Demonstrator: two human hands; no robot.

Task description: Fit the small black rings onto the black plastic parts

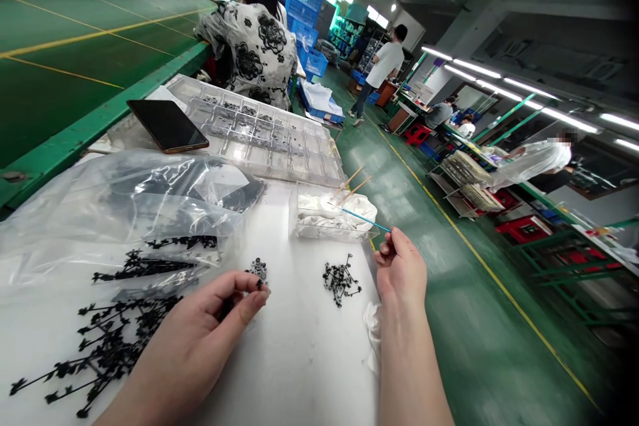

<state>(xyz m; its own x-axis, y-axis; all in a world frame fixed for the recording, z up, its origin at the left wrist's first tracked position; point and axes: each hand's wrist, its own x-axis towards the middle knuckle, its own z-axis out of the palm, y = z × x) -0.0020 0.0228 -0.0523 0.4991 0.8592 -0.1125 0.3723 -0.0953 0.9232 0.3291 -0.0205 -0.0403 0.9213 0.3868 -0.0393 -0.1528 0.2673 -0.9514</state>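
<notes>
My left hand [197, 336] pinches a small black part between thumb and fingertips, too small to make out, just beside a little heap of black rings [258, 269] on a white sheet [299, 359]. My right hand [401, 271] grips a thin blue-shafted stick [359, 217] between thumb and forefinger, its far end reaching ahead of those fingers over a clear plastic box [304, 223] of white cloth [349, 206]. Between the two hands lies a tangle of black moulded sprues [341, 281]. Left of my left fingers, more black sprues [110, 346] spread beside a clear plastic bag [124, 213]. Well beyond the fingers sit a clear compartmented tray [259, 133] and a dark phone [167, 125], with a co-worker in a floral top [254, 53] further on.
</notes>
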